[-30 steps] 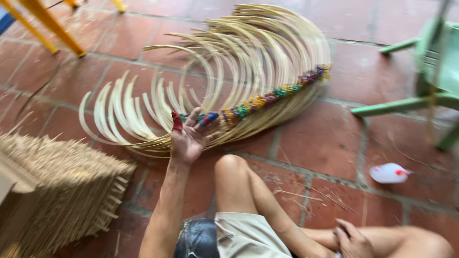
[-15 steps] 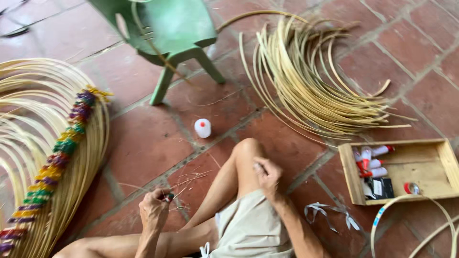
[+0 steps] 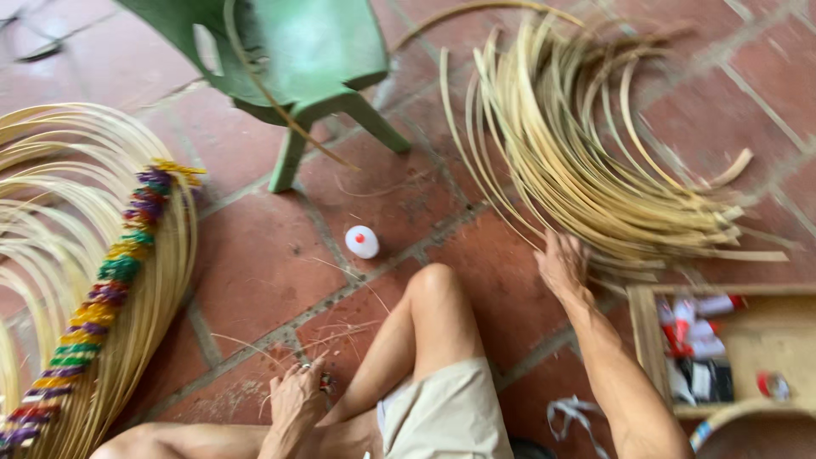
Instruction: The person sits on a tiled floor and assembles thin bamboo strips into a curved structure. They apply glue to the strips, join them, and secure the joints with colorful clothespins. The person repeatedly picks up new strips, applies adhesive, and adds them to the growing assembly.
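My right hand (image 3: 563, 265) reaches out to the near edge of a loose pile of curved bamboo strips (image 3: 586, 161) on the tiled floor and touches the lowest strips; whether its fingers have closed on one I cannot tell. My left hand (image 3: 296, 395) rests low on the floor by my leg, with a small dark thing at its fingers that I cannot make out. A bundle of bent strips bound with a multicoloured cord (image 3: 102, 297) lies to the left. My bent knee (image 3: 435, 285) is between the hands.
A green plastic stool (image 3: 289, 59) stands at the back. A small white bottle with a red cap (image 3: 362, 241) lies on the tiles before my knee. A wooden box (image 3: 646, 340) with tubes and small items sits at the right.
The view swung from the corded bundle to the right. My right hand left my knee and reached to the loose strips. My left hand came back from the cord to the floor.
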{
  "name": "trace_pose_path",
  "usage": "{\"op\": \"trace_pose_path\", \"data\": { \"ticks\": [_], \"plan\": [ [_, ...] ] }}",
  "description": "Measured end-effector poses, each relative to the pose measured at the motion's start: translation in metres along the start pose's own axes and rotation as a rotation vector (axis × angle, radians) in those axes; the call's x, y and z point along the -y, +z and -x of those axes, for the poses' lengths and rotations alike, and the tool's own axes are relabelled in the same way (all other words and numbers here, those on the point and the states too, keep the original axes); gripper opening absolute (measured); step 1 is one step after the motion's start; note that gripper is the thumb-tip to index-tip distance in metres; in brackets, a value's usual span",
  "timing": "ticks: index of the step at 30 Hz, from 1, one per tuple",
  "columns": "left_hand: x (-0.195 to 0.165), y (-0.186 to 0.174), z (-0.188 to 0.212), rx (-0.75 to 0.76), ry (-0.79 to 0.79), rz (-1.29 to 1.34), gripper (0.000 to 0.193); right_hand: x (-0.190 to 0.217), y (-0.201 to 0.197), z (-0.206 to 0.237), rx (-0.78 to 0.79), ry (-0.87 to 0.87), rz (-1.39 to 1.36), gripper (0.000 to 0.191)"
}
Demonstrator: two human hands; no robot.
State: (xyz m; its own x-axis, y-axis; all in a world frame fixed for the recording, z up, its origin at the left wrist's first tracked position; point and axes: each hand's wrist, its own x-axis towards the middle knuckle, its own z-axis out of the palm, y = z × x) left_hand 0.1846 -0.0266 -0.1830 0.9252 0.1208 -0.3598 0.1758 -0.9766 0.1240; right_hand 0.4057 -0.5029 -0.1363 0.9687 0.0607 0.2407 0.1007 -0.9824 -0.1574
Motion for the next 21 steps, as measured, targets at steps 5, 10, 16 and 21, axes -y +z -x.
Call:
{"op": "trace_pose_path", "data": {
  "ticks": [5,10,16,21],
  "plan": [
    [-0.004,-0.029,-0.011,0.171,-0.112,0.075,0.037,0.009,0.012,-0.03,0.185,-0.028,0.028,0.017],
    [0.0,-0.029,-0.004,0.139,-0.161,0.397,0.036,0.017,0.008,-0.043,0.096,0.009,-0.488,0.033],
    [0.002,-0.015,0.01,0.139,-0.184,0.554,0.044,0.031,-0.055,-0.008,0.088,0.146,-1.262,0.028],
    [0.004,-0.021,0.012,0.175,-0.209,0.648,0.053,0.047,-0.047,0.071,-0.132,0.049,-1.113,0.03]
  ]
}}
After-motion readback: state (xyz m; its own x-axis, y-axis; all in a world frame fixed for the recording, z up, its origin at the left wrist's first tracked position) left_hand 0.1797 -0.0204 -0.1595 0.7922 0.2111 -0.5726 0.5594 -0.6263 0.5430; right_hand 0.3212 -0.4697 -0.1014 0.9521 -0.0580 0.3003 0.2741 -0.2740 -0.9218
